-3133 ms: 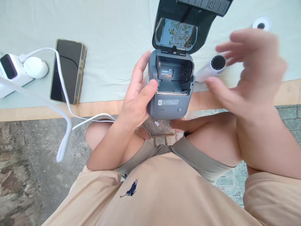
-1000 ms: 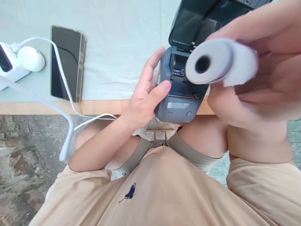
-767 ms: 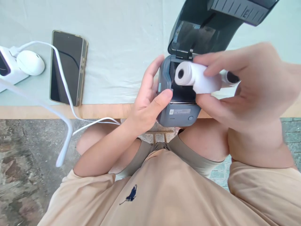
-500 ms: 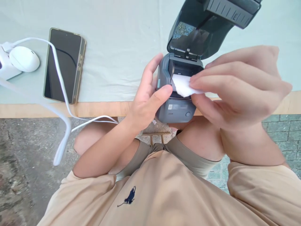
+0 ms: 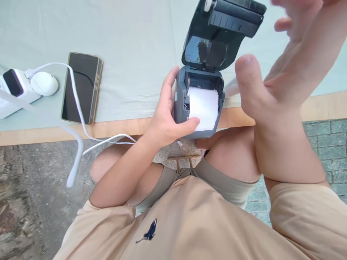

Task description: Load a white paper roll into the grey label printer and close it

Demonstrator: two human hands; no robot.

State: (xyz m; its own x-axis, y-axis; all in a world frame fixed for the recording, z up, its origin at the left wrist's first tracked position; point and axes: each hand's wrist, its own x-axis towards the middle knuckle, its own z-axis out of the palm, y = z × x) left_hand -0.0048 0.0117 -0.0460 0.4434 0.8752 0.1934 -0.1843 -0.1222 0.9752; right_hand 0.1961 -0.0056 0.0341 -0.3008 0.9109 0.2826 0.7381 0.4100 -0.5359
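Note:
A dark grey portable label printer (image 5: 179,104) is held at the table's front edge, its lid (image 5: 208,47) swung up on the hinge. White paper (image 5: 204,104) lies out of its compartment and over the front face. My left hand (image 5: 172,117) wraps round the printer's left side, the thumb pressing on the paper's lower left corner. My right hand (image 5: 287,61) is raised at the right of the lid, apart from the printer, with thumb and fingers spread and nothing visible in it. Part of it is cut off by the top edge of the view.
On the pale green cloth at left lie a phone (image 5: 81,86) and a white power strip (image 5: 20,92) with a round white plug (image 5: 45,83). A white cable (image 5: 74,85) crosses the phone and hangs over the wooden table edge (image 5: 121,127).
My right hand has let go of the paper and moved up and right, its fingers opening. The paper now hangs flat over the printer's front. My left hand keeps its grip on the printer.

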